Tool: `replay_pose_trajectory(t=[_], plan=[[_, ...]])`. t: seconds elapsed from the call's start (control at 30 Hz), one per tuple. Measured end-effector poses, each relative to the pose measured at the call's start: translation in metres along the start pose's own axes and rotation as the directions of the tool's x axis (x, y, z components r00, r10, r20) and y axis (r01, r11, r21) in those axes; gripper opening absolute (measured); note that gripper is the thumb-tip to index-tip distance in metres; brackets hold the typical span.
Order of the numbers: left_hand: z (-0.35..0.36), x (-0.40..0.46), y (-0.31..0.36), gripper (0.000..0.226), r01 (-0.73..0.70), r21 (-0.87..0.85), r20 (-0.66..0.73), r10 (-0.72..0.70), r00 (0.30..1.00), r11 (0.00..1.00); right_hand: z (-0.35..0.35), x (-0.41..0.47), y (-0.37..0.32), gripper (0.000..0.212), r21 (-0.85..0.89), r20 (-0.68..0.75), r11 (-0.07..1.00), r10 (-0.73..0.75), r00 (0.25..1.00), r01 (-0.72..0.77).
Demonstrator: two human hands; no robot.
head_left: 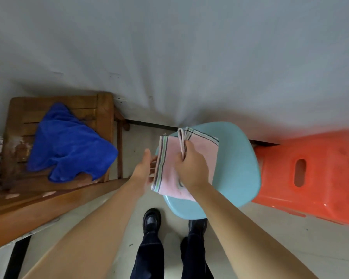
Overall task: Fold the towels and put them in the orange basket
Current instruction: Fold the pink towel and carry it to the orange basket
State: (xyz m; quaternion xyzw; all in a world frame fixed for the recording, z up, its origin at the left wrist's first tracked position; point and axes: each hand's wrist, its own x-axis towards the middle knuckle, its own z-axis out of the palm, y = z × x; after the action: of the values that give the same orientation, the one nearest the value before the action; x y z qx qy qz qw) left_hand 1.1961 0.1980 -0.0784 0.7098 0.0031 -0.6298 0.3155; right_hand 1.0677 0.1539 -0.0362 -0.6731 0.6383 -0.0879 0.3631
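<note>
A pink towel with striped edges lies partly folded on a round light-blue seat. My right hand is on top of it and pinches a folded edge that stands up between its fingers. My left hand is at the towel's left striped edge, fingers under or against the cloth. A crumpled blue towel lies on a wooden chair to the left. The orange basket stands at the right, touching the blue seat; I see its side with an oval handle slot.
A grey wall runs behind everything. A wooden rail slants across the lower left. My two black shoes stand on the pale floor just under the blue seat.
</note>
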Motion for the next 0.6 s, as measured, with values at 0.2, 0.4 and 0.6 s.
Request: replay_pose_trajectory(t=[0.2, 0.4, 0.6], plan=[[-0.009, 0.01, 0.001, 0.064, 0.063, -0.097, 0.079, -0.055, 0.995, 0.993, 0.06, 0.001, -0.017, 0.049, -0.239, 0.157, 0.971, 0.069, 0.985, -0.03], [0.0, 0.005, 0.007, 0.056, -0.016, 0.217, 0.012, 0.014, 1.0, 0.976, 0.029, -0.008, -0.015, 0.034, 0.029, 0.18, 0.997, -0.074, 0.981, 0.069], [0.025, -0.001, 0.012, 0.041, -0.165, 0.562, -0.069, 0.244, 0.967, 0.811, -0.027, 0.006, 0.052, 0.032, 0.431, -0.104, 0.856, 0.361, 0.927, -0.285]])
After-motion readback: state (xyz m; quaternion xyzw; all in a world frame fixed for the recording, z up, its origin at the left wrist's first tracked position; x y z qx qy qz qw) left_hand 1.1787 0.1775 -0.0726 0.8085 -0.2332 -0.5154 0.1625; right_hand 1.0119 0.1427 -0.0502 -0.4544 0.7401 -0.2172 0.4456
